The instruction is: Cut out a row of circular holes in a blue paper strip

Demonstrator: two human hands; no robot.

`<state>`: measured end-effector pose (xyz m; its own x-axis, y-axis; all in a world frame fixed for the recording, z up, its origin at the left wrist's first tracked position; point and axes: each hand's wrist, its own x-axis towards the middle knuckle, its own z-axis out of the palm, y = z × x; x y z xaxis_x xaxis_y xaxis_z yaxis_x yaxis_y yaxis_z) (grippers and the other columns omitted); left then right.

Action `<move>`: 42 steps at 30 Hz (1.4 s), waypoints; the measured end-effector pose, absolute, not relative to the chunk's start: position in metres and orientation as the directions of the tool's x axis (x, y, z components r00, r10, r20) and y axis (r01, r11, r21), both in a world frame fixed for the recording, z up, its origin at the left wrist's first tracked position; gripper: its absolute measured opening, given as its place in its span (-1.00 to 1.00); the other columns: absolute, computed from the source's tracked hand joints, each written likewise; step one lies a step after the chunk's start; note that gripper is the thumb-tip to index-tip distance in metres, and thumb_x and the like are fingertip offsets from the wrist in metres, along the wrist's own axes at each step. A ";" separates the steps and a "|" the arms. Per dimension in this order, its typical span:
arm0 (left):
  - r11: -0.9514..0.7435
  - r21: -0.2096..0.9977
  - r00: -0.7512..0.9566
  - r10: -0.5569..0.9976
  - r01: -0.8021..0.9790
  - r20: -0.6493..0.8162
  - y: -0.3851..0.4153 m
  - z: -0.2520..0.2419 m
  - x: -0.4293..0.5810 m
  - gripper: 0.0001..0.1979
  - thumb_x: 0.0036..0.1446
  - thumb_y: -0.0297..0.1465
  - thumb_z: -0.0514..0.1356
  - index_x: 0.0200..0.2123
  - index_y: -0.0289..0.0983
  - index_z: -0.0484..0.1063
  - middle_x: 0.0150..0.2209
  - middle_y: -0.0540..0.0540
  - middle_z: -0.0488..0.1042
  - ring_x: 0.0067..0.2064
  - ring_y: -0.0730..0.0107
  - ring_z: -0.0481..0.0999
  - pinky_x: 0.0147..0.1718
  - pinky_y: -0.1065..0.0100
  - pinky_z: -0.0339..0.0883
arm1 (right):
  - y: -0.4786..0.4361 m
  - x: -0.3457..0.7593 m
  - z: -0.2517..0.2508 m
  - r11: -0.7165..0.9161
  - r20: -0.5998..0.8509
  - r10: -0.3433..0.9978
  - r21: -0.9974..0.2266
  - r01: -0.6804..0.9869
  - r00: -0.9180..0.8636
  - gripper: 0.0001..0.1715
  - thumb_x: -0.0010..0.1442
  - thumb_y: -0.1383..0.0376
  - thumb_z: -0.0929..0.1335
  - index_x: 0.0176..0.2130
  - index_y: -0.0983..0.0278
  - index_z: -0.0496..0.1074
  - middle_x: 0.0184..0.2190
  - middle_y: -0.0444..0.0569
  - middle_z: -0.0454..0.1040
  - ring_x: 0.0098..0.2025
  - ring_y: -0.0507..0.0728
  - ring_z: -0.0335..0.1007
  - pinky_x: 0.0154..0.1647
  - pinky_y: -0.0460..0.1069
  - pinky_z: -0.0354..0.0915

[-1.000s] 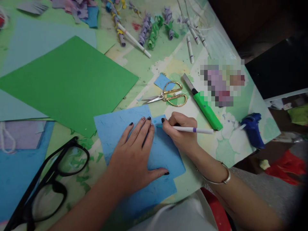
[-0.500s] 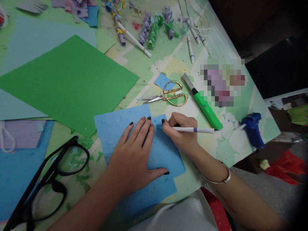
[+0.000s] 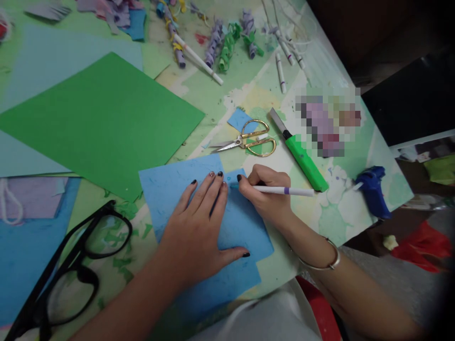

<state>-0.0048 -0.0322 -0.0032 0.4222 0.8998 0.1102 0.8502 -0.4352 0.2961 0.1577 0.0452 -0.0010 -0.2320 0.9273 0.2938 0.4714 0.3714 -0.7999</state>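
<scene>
My left hand [image 3: 199,222] lies flat with spread fingers on a sheet of blue paper [image 3: 245,225], pressing it to the table. In my right hand [image 3: 268,192] a white felt-tip pen [image 3: 298,191] with a purple band is pinched, its blue tip down at the paper near my left fingertips. A small round blue mark shows beside the tip. Gold-handled scissors [image 3: 245,139] lie partly open just beyond the paper, over a small blue paper scrap [image 3: 239,118]. To their right rests a green utility knife [image 3: 305,161] with its blade out.
A large green sheet [image 3: 106,118] overlaps paler blue paper at the left. Black glasses [image 3: 85,255] lie at lower left. Curled paper pieces [image 3: 229,45] and several white pens [image 3: 280,71] are at the back. A blue glue gun [image 3: 375,189] sits by the right table edge.
My right hand and the pen have shifted very slightly left. My left hand and the paper stay in place.
</scene>
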 end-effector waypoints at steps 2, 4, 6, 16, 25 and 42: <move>-0.436 0.300 0.422 0.900 0.848 0.114 -0.033 -0.004 -0.005 0.10 -0.09 0.18 0.19 0.27 -0.59 0.10 0.32 -0.46 0.09 0.36 -0.16 0.02 0.28 -0.11 -0.07 | 0.045 0.158 -0.001 0.376 0.293 0.925 -0.798 0.471 -0.242 -0.56 0.06 0.43 0.35 -0.64 0.27 0.03 -0.69 -0.28 0.03 -0.62 -0.10 -0.07 -0.59 -0.12 -0.04; -0.437 0.303 0.422 0.899 0.847 0.119 -0.033 -0.004 -0.005 0.10 -0.08 0.18 0.19 0.27 -0.58 0.09 0.32 -0.46 0.09 0.36 -0.17 0.03 0.28 -0.12 -0.07 | 0.045 0.158 -0.001 0.369 0.284 0.928 -0.793 0.484 -0.242 -0.57 0.05 0.43 0.35 -0.64 0.27 0.03 -0.70 -0.28 0.02 -0.63 -0.09 -0.08 -0.60 -0.12 -0.04; -0.440 0.307 0.423 0.898 0.844 0.123 -0.033 -0.003 -0.005 0.09 -0.07 0.18 0.18 0.27 -0.58 0.10 0.32 -0.48 0.09 0.35 -0.18 0.03 0.28 -0.12 -0.07 | 0.046 0.158 -0.001 0.359 0.275 0.932 -0.790 0.496 -0.238 -0.57 0.04 0.43 0.34 -0.64 0.26 0.01 -0.71 -0.28 0.02 -0.63 -0.09 -0.07 -0.59 -0.11 -0.04; -0.438 0.302 0.425 0.898 0.847 0.111 -0.033 -0.003 -0.005 0.09 -0.07 0.18 0.17 0.27 -0.59 0.09 0.33 -0.47 0.08 0.35 -0.18 0.03 0.28 -0.12 -0.07 | 0.046 0.157 0.000 0.303 0.254 0.953 -0.822 0.483 -0.166 -0.59 0.05 0.45 0.32 -0.63 0.25 0.00 -0.68 -0.27 0.02 -0.60 -0.07 -0.06 -0.56 -0.11 0.00; -0.438 0.301 0.424 0.898 0.847 0.115 -0.032 -0.003 -0.005 0.10 -0.08 0.18 0.17 0.27 -0.59 0.10 0.32 -0.47 0.09 0.36 -0.18 0.02 0.28 -0.11 -0.09 | 0.045 0.157 -0.002 0.343 0.264 0.937 -0.809 0.477 -0.227 -0.57 0.08 0.41 0.35 -0.63 0.26 0.04 -0.69 -0.28 0.04 -0.61 -0.08 -0.05 -0.57 -0.11 -0.02; -0.438 0.295 0.425 0.898 0.849 0.113 -0.032 -0.003 -0.005 0.11 -0.09 0.18 0.18 0.27 -0.59 0.09 0.32 -0.46 0.09 0.35 -0.17 0.03 0.27 -0.12 -0.06 | 0.046 0.157 -0.002 0.317 0.255 0.947 -0.830 0.459 -0.193 -0.58 0.07 0.43 0.35 -0.62 0.26 0.04 -0.68 -0.27 0.03 -0.59 -0.07 -0.05 -0.56 -0.11 -0.01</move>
<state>-0.0054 -0.0321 -0.0030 0.4247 0.8983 0.1131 0.8489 -0.4385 0.2951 0.1572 0.0464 -0.0018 -0.1934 0.9474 0.2550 0.4589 0.3171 -0.8300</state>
